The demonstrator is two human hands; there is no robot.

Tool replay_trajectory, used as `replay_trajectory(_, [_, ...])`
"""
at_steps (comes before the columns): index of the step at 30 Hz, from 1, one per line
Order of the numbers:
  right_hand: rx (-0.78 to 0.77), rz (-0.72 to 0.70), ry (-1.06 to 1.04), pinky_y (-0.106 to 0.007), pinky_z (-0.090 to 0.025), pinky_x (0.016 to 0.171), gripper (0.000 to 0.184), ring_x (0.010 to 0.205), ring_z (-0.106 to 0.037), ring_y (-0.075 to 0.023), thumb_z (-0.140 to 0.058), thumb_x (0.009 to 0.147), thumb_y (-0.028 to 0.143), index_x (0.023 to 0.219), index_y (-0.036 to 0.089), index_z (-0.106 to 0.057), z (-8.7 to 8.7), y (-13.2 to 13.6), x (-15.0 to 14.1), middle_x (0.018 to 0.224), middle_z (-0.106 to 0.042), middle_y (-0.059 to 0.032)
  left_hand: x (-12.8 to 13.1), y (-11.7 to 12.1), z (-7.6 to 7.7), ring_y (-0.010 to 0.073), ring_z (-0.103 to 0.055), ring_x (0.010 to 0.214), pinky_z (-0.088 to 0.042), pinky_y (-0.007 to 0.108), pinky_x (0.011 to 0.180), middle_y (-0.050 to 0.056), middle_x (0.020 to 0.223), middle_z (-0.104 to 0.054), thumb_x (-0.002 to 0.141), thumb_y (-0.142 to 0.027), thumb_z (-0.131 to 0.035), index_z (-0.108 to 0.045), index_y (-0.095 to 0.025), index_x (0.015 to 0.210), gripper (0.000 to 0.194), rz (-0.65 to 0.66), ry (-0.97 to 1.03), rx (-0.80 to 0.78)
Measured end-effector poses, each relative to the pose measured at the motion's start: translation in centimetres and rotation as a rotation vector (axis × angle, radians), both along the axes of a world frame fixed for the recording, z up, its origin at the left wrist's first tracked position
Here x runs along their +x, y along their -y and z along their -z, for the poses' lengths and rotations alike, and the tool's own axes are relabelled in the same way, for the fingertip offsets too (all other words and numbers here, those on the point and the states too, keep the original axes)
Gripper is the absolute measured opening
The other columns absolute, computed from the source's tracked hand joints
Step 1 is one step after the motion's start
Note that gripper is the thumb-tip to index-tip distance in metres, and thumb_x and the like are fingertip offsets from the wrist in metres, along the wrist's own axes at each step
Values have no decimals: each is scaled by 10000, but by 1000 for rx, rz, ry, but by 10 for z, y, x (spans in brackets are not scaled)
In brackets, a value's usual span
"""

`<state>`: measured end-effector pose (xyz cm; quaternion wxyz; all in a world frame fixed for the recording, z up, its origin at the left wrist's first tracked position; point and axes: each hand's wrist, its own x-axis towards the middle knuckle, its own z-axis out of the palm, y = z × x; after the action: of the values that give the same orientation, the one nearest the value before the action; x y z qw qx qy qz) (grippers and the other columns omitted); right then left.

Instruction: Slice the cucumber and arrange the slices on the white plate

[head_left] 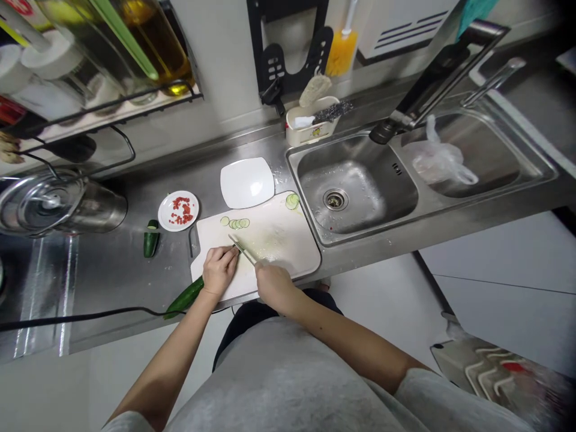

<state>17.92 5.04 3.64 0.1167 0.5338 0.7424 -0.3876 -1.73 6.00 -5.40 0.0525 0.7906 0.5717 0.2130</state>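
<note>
On the white cutting board (pixel 292 234), my left hand (pixel 219 270) is closed with bent fingers on a cucumber. The cucumber (pixel 184 298) is dark green and sticks out to the lower left from under my wrist; my hand covers its middle. My right hand (pixel 275 288) grips a kitchen knife (pixel 243 249), its blade against the cucumber's end beside my left fingertips. A short row of thin cucumber slices (pixel 238 224) lies beyond the blade. More slices (pixel 292 201) are piled at the board's far right corner.
Left of the board are a round plate (pixel 167 214) with chopped red pieces and a cucumber chunk (pixel 150 244). Behind it sits a white square dish (pixel 247 183). A double sink (pixel 360 228) adjoins on the right. A black cable (pixel 90 318) crosses the counter's front left.
</note>
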Motion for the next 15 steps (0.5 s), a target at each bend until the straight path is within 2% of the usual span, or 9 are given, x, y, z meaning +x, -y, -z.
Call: replay_trajectory(15, [4, -7, -30, -298, -517, 751, 278, 959, -686, -242, -502, 831, 53, 1084, 109, -604, 4, -11, -1, 951, -709, -147, 0, -1, -2, 197, -563, 838, -464, 352, 800, 47, 911, -690, 905, -253, -546, -695, -235, 935, 153, 32, -16, 20])
